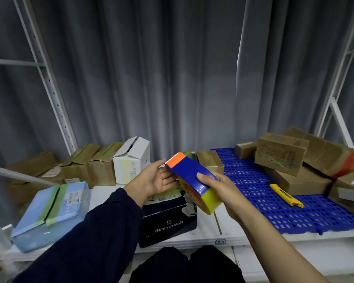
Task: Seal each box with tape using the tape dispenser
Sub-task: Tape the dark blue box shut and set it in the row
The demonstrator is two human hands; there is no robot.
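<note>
A big grey curtain [172, 68] hangs in soft folds at the back. In front of it is a smooth white bench [229, 227]. On its right side lies a blue plastic mat [264, 190] full of little round holes.

Brown cardboard boxes [280, 156] sit in a messy pile on the mat. They look rough and a bit worn. More brown boxes stand in a row at the back left, with greenish tape on top. A flat light blue box [49, 211] lies at the left, tilted, with a green stripe of tape across it. A white box [131, 160] stands behind, its top flaps partly open. A dark box [168, 223] with white letters on its front sits on the bench right below the hands.

The tape dispenser [190, 172] is up in the air over the dark box. It has a shiny blue cover, an orange tip with small teeth, and a fat yellow tape roll [206, 201]. The right hand [227, 190] grips it, thumb on the blue cover and fingers curled under the roll. The left hand [157, 178] is spread flat, palm up, just beside the orange tip. Whether it touches the tip is hard to see.

A thin yellow knife [285, 196] lies on the mat near the brown boxes.
</note>
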